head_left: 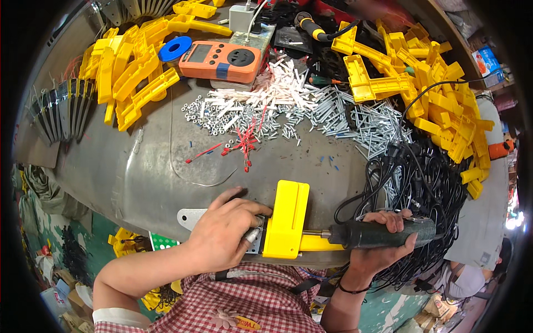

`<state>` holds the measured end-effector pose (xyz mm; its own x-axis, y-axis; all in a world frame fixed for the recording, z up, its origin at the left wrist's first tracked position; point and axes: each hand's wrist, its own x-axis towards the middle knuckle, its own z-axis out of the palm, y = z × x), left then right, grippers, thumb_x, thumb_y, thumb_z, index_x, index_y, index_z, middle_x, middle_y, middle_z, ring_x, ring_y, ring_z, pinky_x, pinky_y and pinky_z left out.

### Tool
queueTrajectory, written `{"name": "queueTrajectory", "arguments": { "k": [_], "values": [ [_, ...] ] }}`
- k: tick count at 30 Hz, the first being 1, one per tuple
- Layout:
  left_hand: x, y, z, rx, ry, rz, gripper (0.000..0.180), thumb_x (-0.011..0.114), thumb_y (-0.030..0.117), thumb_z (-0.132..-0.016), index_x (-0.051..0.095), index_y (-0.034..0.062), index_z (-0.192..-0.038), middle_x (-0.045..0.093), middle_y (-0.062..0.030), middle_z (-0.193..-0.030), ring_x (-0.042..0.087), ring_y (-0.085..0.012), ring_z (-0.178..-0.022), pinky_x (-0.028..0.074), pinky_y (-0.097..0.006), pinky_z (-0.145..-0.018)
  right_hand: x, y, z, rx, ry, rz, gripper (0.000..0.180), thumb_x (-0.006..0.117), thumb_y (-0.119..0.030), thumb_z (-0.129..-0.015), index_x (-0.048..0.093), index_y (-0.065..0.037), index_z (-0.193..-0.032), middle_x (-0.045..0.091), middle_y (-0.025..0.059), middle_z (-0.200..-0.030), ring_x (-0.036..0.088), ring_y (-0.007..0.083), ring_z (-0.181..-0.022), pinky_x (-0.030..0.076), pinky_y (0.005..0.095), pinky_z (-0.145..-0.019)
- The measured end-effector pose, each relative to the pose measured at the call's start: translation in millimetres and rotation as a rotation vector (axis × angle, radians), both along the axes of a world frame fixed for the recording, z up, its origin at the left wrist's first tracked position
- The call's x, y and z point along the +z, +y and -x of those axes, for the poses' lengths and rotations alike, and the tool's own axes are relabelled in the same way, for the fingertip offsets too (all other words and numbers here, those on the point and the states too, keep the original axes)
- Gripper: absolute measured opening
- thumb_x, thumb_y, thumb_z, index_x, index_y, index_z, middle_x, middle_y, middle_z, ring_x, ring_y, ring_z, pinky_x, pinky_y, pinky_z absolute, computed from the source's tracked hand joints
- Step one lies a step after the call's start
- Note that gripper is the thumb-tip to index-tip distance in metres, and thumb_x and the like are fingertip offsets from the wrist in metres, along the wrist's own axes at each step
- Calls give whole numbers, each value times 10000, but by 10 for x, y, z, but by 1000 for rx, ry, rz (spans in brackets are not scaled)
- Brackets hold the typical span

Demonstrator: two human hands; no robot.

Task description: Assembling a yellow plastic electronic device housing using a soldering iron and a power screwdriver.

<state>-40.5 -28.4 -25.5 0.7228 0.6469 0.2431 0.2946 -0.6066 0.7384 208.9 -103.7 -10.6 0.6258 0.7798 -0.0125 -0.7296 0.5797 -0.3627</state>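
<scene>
The right hand [391, 247] is wrapped around a dark cylindrical power driver [363, 235], its shaft [315, 233] pointing left to a yellow casing [287, 216]; the tip is hard to make out there. The left hand [225, 230] bends over a grey metal plate [190, 217], a fingertip at the casing's left edge; its palm side is hidden, so I cannot tell whether the fingers are clamped on anything. It also covers the plate's middle, leaving unclear whether the rounded end and the part beside the casing are one piece. The casing lies between the hands, near the front edge of the bench [139, 186]: bright, smooth and blocky, with a yellow arm [325, 244] running right below the shaft. Farther out are tangled black cords [427, 188], loose screws [377, 126], an orange meter [233, 72] and heaped yellow parts [136, 72], the topmost cut off by the picture's edge
</scene>
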Motion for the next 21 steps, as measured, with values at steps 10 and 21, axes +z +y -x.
{"name": "queueTrajectory", "arguments": {
  "k": [10, 21],
  "values": [
    [3, 17, -111, 72, -1, 22, 280, 589, 66, -695, 467, 46, -947, 570, -113, -1062, 521, -325, -966, 379, -434, -866, 91, 48, -125, 75, -59, 3, 365, 538, -327, -847, 479, -115, -1138, 452, -21, -777, 441, 106, -739, 399, 330, -806],
    [62, 77, -81, 27, 126, 49, 605, 729, 195, -659, 405, 39, -1146, 480, -156, -1172, 470, -336, -1103, 341, -427, -927, 130, -356, -233, -24, -175, 81, 387, 513, -305, -865, 501, -70, -1173, 436, -24, -770, 457, 97, -728, 390, 301, -781]
  ]
}}
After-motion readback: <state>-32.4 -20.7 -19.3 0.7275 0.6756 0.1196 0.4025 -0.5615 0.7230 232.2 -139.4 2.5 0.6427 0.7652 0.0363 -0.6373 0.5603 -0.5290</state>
